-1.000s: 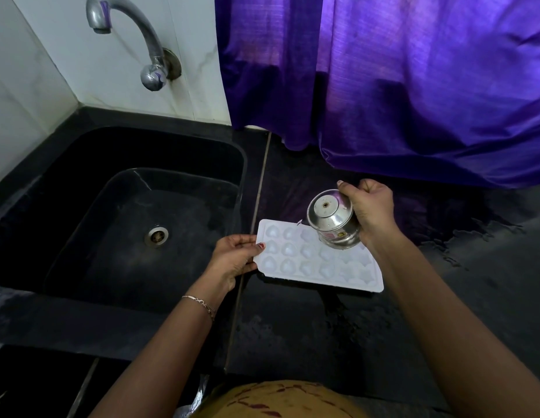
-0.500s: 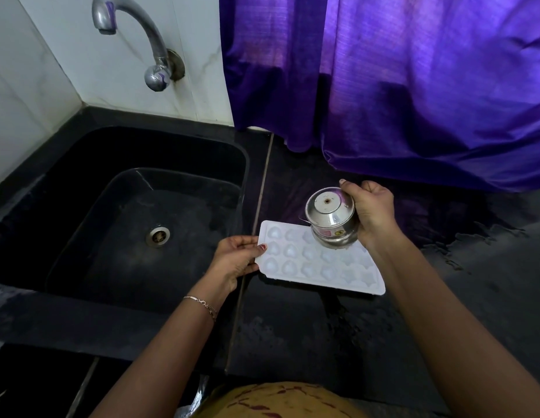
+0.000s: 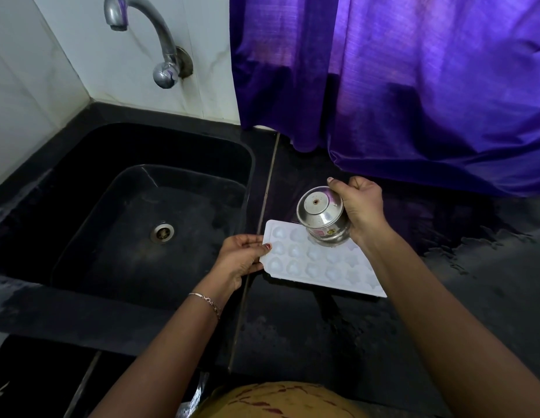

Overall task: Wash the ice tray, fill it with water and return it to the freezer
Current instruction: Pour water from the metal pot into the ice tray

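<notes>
White ice tray lies on the black counter beside the sink; left hand pinches its short edge; right hand grips tipped steel cup over it; tray likely light, stiff, wet-slippery; hold both short edges level.

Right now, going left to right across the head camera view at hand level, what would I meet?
Round metal sink drain → left hand → tilted shiny steel cup → right hand. The white plastic ice tray overlaps the cup and right hand in the picture, so it is left out.
</notes>
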### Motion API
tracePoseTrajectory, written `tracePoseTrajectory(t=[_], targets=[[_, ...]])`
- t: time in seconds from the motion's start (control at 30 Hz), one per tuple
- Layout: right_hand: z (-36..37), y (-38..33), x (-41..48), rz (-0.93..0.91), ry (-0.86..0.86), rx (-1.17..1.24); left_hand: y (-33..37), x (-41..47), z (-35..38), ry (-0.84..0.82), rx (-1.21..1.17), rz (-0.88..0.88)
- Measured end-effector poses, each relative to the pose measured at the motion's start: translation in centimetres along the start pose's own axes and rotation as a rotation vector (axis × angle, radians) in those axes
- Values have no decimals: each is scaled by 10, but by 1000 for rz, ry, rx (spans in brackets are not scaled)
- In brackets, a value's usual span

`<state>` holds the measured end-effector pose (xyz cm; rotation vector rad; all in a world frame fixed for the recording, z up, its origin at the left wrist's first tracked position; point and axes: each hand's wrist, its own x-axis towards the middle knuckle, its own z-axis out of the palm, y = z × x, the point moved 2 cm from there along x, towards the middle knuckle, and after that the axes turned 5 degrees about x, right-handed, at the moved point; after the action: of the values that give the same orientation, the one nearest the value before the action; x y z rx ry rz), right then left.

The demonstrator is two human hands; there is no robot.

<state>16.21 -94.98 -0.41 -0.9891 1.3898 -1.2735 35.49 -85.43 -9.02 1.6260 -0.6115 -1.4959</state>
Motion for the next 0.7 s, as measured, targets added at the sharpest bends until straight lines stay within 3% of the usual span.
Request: tracePoseTrajectory(t=[0.7], targets=[[7,0,-1,-22,-18,-61,-2,2,-1,0,-20,-6]])
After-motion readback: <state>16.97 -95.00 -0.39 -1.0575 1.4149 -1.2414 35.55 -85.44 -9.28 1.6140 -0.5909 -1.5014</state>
